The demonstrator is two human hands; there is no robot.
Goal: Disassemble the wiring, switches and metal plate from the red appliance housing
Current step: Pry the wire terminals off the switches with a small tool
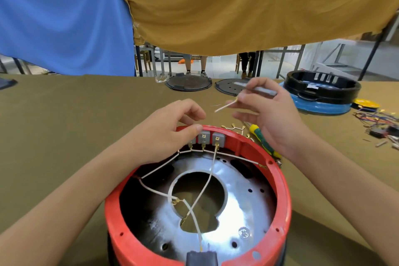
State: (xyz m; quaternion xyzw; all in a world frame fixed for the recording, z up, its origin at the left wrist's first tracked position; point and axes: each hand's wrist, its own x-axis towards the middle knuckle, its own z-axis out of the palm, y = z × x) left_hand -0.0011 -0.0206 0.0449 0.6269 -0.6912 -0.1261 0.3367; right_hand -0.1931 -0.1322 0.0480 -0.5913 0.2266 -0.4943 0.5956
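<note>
Left hand (166, 131) hides leftmost switch (192, 140)

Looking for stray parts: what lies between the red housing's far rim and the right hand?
Head view: small brass terminals and a yellow-green screwdriver on olive cloth.
</note>
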